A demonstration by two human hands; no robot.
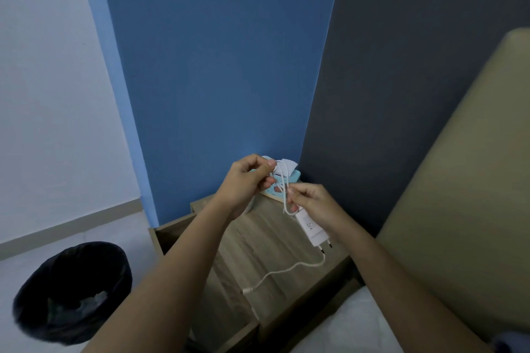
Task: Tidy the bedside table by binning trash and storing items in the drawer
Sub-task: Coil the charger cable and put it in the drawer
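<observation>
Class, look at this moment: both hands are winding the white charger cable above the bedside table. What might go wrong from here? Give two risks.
1. The loose cable end trails across the bedside table and might snag on its edge.
2. The charger plug hangs below the right hand, whose grip is on the cable, so the plug may swing or slip. The left hand holds only the loops.
</observation>
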